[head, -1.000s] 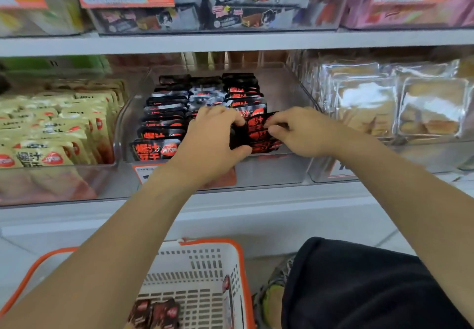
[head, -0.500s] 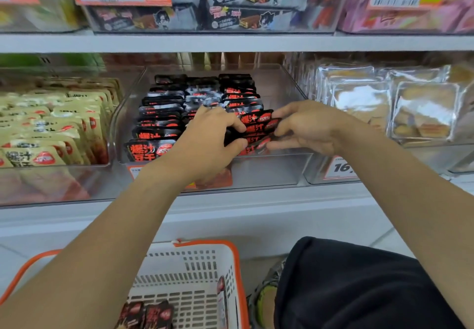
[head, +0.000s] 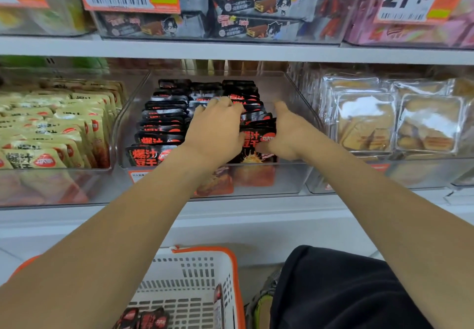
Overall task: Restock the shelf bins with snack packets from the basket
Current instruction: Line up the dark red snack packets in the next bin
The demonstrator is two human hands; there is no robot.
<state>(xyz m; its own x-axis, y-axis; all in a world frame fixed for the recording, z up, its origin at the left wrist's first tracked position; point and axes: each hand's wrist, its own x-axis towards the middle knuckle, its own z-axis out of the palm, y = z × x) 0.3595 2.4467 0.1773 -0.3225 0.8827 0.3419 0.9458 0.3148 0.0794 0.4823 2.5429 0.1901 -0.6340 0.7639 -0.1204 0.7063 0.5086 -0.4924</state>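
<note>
A clear shelf bin (head: 289, 174) in the middle holds rows of black-and-red snack packets (head: 164, 113). Both hands reach into its right front part. My left hand (head: 218, 128) and my right hand (head: 289, 133) squeeze a stack of black-and-red packets (head: 256, 131) between them, standing upright at the bin's front right. Below, a white basket with an orange rim (head: 197, 275) holds a few more black-and-red packets (head: 146, 319) at its bottom.
A bin of yellow packets (head: 51, 128) stands to the left, and a bin of clear-wrapped pastries (head: 384, 123) to the right. The upper shelf (head: 230, 50) carries boxed bars and price tags. My dark-clad knee (head: 333, 290) is beside the basket.
The stack between my hands has gone from tilted and fanned to upright and pressed down into the bin's front right. The view has moved closer to the shelf.
</note>
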